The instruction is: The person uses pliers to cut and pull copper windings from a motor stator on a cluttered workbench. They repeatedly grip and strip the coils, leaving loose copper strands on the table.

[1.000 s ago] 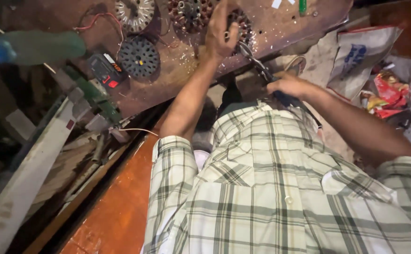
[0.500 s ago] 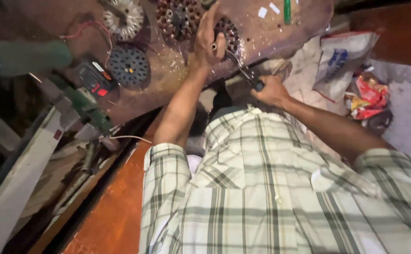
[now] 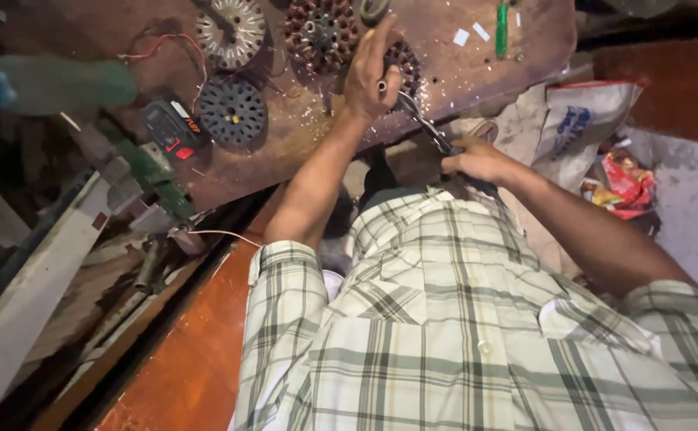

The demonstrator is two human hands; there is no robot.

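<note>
Against stator (image 3: 403, 68) on worktop (image 3: 476, 72): left hand (image 3: 371, 73) pressed half-open, steadying it; right hand (image 3: 476, 160) below, gripping pliers (image 3: 422, 121) that bite its edge.

Single view, worn on the head, looking steeply down over a plaid-shirted chest (image 3: 460, 335) toward the far workbench (image 3: 444, 76). Tilted frame, bench edge running diagonally. Close range: left hand (image 3: 371, 76) and right hand (image 3: 476, 160) within arm's reach at upper centre. No second view for overlap.
</note>
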